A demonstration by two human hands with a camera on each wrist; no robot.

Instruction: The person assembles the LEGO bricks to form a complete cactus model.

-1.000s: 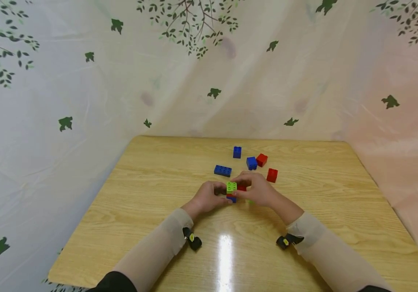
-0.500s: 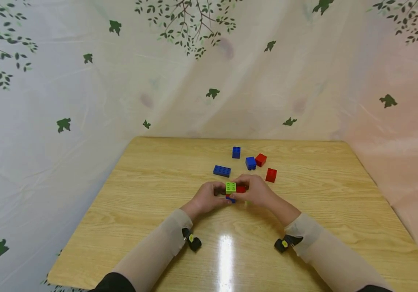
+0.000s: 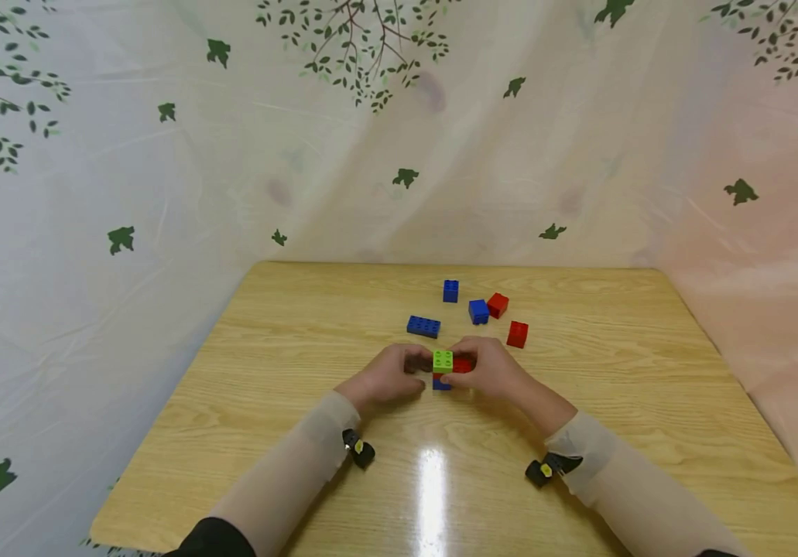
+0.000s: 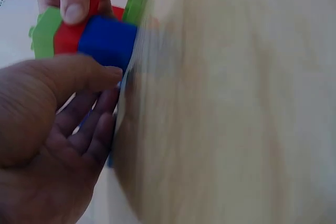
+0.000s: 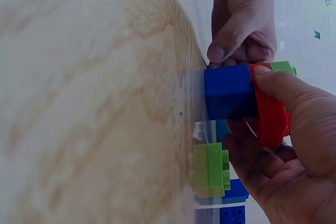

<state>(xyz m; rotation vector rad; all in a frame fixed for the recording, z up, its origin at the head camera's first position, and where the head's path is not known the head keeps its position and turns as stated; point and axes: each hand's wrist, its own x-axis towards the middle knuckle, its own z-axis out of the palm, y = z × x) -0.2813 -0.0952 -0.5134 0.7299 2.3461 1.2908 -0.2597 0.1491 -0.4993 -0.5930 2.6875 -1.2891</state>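
Note:
In the head view a small stack of toy bricks stands on the table: a blue brick [image 3: 442, 384] at the bottom, a red brick [image 5: 270, 114] jutting out to the right above it, and a green brick [image 3: 443, 361] on top. My right hand [image 3: 496, 370] pinches the red brick, its thumb on the near side, fingers behind. To the left, my left hand [image 3: 388, 375] is parted from the stack, thumb and fingers spread with nothing between them. Another green brick [image 5: 210, 169] stands on the table by the right hand; the head view hides it.
Behind the hands lie a long blue brick [image 3: 423, 326], two smaller blue bricks, one at the back [image 3: 450, 291], and two red bricks, one at the right [image 3: 518, 334]. The wooden table [image 3: 287, 325] meets a leaf-printed sheet [image 3: 343, 170] at its far edge.
My left hand has let go of the stack and drawn slightly left. The right hand keeps its pinch, a little nearer to me. The loose bricks have not moved.

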